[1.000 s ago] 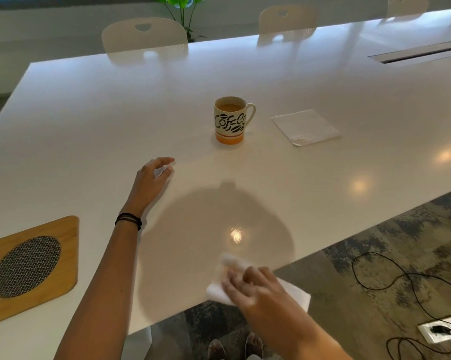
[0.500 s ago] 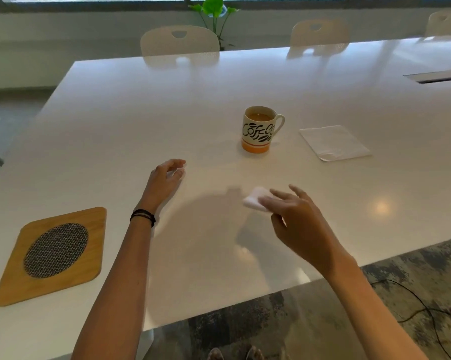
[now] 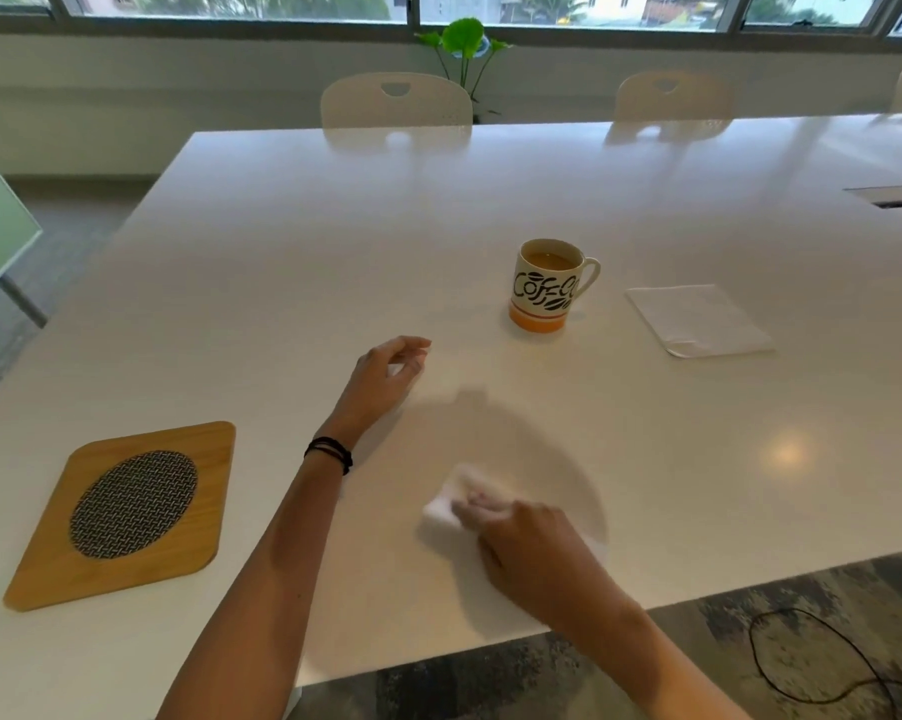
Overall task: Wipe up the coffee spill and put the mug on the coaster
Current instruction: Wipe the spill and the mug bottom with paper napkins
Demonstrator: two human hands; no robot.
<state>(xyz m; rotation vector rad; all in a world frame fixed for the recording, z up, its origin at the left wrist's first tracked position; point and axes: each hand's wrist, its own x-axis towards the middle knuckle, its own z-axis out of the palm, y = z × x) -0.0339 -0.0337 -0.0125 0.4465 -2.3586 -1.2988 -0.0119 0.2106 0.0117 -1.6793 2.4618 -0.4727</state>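
Observation:
A cream mug (image 3: 546, 285) with "Coffee" lettering and an orange base stands upright mid-table, holding coffee. My right hand (image 3: 537, 558) presses a folded white napkin (image 3: 446, 509) onto the white table (image 3: 293, 262) near the front edge, blurred by motion. My left hand (image 3: 383, 379) rests on the table to the left of the mug, fingers loosely curled, with something small and white showing under them. A wooden coaster (image 3: 126, 511) with a dark woven oval centre lies at the left front. No spill is clearly visible on the glossy surface.
A second folded white napkin (image 3: 698, 319) lies to the right of the mug. Cream chairs (image 3: 396, 101) line the far side, with a green plant (image 3: 464, 44) behind. A black cable (image 3: 823, 662) loops on the carpet at lower right. A cable slot (image 3: 890, 195) sits far right.
My right hand with the napkin has swept from mid-table back toward the front edge and slightly left. The left hand has stayed in place. The head camera has shifted.

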